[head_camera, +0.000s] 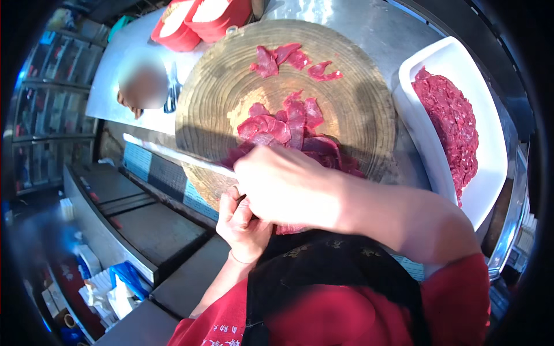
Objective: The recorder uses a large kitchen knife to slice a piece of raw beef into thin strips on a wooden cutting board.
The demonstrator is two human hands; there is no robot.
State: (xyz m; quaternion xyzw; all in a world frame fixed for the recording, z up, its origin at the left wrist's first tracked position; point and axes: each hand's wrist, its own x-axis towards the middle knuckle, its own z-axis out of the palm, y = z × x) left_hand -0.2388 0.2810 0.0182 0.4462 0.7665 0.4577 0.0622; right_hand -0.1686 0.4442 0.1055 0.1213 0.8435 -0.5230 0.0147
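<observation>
My right hand is closed at the near end of a long knife blade, which points to the upper left over the edge of a round wooden chopping block. Its handle is hidden. Just below, my left hand has curled fingers close to the right fist, with a small dark part between them; what it holds is unclear. Thin slices of raw red meat lie heaped beyond the right hand, partly covered by it. Smaller meat pieces lie farther back on the block.
A white plastic tub of shredded raw meat stands at the right. Red containers with pale contents are at the back left. A blurred brown object and a metal utensil lie on the metal counter.
</observation>
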